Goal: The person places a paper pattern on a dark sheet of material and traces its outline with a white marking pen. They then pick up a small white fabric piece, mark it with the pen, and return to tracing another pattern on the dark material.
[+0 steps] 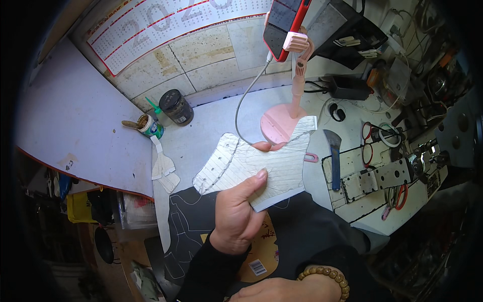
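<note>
My left hand [237, 214] pinches a white shoe-upper-shaped pattern piece [271, 166], covered in strips, with a row of small holes along its left side. The thumb presses on the near face; a fingertip shows behind the top edge. Beneath lies black sheet material [191, 221] bearing thin pale traced outlines. Partly covered by my left hand and sleeve is a yellow-brown card piece [264, 251] with a barcode label. At the lower edge rests my right hand [274, 292], a brown bead bracelet [324, 272] round its wrist; its fingers run out of view.
Smaller white pattern pieces [165, 168] lie at left, below an open pot with a brush [146, 123] and a dark jar [176, 107]. A pink phone stand [276, 123] rises behind. Rightward are a blade tool [334, 158], glasses [368, 143], red-handled scissors [401, 196] and a sewing machine bed [375, 183].
</note>
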{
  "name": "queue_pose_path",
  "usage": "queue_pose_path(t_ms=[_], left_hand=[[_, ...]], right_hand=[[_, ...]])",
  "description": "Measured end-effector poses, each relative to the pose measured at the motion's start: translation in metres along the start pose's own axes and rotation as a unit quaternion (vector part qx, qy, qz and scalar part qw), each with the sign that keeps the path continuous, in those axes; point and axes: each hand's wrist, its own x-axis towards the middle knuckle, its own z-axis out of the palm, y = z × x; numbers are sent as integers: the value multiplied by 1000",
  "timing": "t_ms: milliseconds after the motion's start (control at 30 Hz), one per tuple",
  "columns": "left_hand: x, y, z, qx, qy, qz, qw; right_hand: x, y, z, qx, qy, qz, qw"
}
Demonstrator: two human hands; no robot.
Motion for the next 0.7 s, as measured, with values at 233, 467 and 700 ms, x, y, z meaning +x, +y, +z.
queue_pose_path(t_ms=[233, 467, 700], left_hand=[[1, 0, -1, 12, 0, -5, 1000], [0, -1, 1, 23, 3, -6, 1000], [-1, 0, 2, 20, 2, -14, 1000]], right_hand=[[-1, 3, 4, -10, 12, -15, 1000], [-1, 3, 4, -15, 3, -17, 1000], [0, 2, 0, -5, -14, -8, 1000]])
